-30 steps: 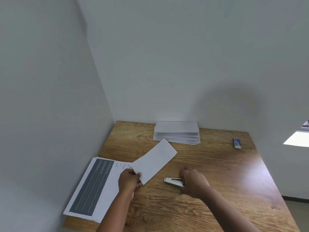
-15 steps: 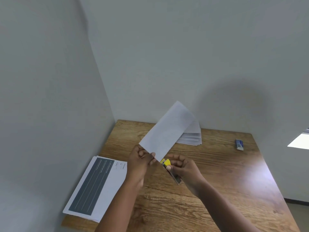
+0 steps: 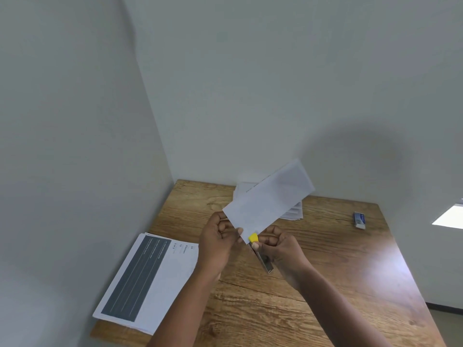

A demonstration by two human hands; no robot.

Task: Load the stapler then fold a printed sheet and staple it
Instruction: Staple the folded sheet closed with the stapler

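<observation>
A folded white sheet (image 3: 269,201) is held up above the wooden table (image 3: 325,271), slanting up to the right. My left hand (image 3: 220,242) pinches its lower left corner. My right hand (image 3: 280,249) grips a metal stapler (image 3: 263,257) with a yellow tip, and that tip sits on the sheet's lower edge right beside my left thumb. Most of the stapler's body is hidden in my right palm.
A stack of printed sheets with a dark grey panel (image 3: 147,279) lies at the table's left front edge. A pile of folded white sheets (image 3: 290,211) sits at the back by the wall, partly behind the held sheet. A small blue-white box (image 3: 359,219) lies at the back right.
My right hand picked the stapler off the table and my left hand lifted the folded sheet. The stapler's yellow tip now meets the sheet's lower edge, and the sheet has tilted flatter to the right.
</observation>
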